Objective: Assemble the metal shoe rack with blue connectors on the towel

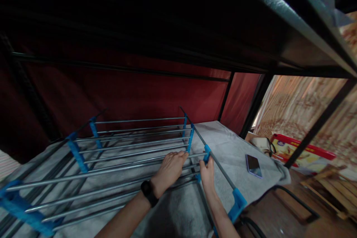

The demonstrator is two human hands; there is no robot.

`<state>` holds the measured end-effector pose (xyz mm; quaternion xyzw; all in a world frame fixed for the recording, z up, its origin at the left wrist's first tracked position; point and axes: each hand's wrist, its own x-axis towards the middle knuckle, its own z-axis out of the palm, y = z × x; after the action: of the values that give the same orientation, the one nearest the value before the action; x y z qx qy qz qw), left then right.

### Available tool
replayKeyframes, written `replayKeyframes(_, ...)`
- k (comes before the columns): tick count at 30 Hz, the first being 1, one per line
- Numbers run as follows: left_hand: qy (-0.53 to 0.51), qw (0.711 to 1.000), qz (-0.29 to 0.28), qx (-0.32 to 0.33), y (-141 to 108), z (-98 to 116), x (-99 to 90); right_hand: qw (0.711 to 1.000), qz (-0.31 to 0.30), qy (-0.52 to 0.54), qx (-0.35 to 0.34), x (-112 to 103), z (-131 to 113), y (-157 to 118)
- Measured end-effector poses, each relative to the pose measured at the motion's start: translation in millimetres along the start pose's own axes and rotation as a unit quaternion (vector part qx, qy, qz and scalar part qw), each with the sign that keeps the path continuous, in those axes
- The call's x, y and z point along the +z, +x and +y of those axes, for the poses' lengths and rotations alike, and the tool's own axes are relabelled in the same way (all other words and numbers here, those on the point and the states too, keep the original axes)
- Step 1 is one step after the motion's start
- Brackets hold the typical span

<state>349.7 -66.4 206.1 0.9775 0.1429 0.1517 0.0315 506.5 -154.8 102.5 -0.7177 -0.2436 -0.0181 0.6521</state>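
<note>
A rack of grey metal rods [134, 144] and blue plastic connectors [78, 156] stands on a grey cloth-covered surface [223, 137]. My left hand [173, 165], with a dark watch [149, 193] on its wrist, is closed over a rod at the rack's right part, close to an upright blue connector [191, 138]. Its fingertips are partly hidden. Just to the right, my right hand [206, 174] grips a small blue connector [207, 153] where a rod meets the long side bar [223, 173]. Another blue connector [237, 205] sits lower on that bar.
A dark frame [279, 26] hangs low overhead, with a red sheet [156, 96] behind the rack. At right are a phone [253, 165] on the cloth, a red box [301, 152], a wooden crate [331, 189] and a black metal bar [295, 200].
</note>
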Motion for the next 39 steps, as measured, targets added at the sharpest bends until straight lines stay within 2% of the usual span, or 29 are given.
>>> replayKeyframes(3,0.007,1.000,0.012,-0.003,-1,1,-0.7,1.000,-0.004,0.000,-0.016,-2,5,-6)
replayKeyframes(7,0.016,0.999,0.033,0.002,-8,6,-4.3,0.997,0.016,-0.032,-0.066,-14,16,-40)
replayKeyframes(8,0.017,0.999,0.039,0.008,-10,7,-4.9,0.995,0.008,-0.051,-0.085,-19,16,-48)
replayKeyframes(10,0.021,0.998,0.048,0.017,-13,8,-5.4,0.980,-0.055,-0.082,-0.175,-29,12,-56)
replayKeyframes(13,0.034,0.997,0.057,0.026,-15,6,-3.7,0.927,-0.069,-0.152,-0.337,-38,-4,-43)
replayKeyframes(15,0.042,0.996,0.066,0.029,-15,4,-1.2,0.885,-0.077,-0.216,-0.404,-35,-14,-23)
replayKeyframes(17,0.047,0.995,0.081,0.027,-15,2,2.1,0.846,-0.099,-0.276,-0.444,-27,-17,-4)
replayKeyframes(19,0.054,0.994,0.091,0.023,-15,0,5.0,0.821,-0.122,-0.309,-0.464,-21,-13,10)
replayKeyframes(23,0.082,0.991,0.102,0.035,-20,-7,-1.7,0.806,-0.170,-0.299,-0.482,-17,4,25)
replayKeyframes(25,0.098,0.990,0.099,0.030,-26,-15,-18.8,0.805,-0.175,-0.291,-0.486,-18,10,28)
replayKeyframes(28,0.120,0.989,0.082,-0.029,-45,-42,-65.4,0.809,-0.163,-0.289,-0.485,-20,15,28)
replayKeyframes(30,0.130,0.984,0.081,-0.087,-69,-72,-105.2,0.812,-0.161,-0.282,-0.484,-19,18,28)
replayKeyframes(32,0.116,0.968,0.124,-0.183,-103,-109,-144.3,0.815,-0.161,-0.273,-0.486,-18,23,28)
replayKeyframes(34,0.031,0.930,0.190,-0.312,-147,-147,-175.9,0.816,-0.155,-0.266,-0.489,-17,28,28)
replayKeyframes(35,-0.048,0.898,0.226,-0.374,-170,-164,-187.1,0.817,-0.150,-0.264,-0.491,-16,30,29)
replayKeyframes(36,-0.140,0.849,0.262,-0.437,-193,-179,-194.7,0.817,-0.146,-0.262,-0.492,-16,33,29)
replayKeyframes(37,-0.165,0.828,0.266,-0.465,-215,-191,-198.2,0.818,-0.145,-0.260,-0.492,-15,36,29)
replayKeyframes(39,-0.209,0.807,0.249,-0.493,-251,-205,-193.4,0.819,-0.151,-0.254,-0.492,-14,40,30)
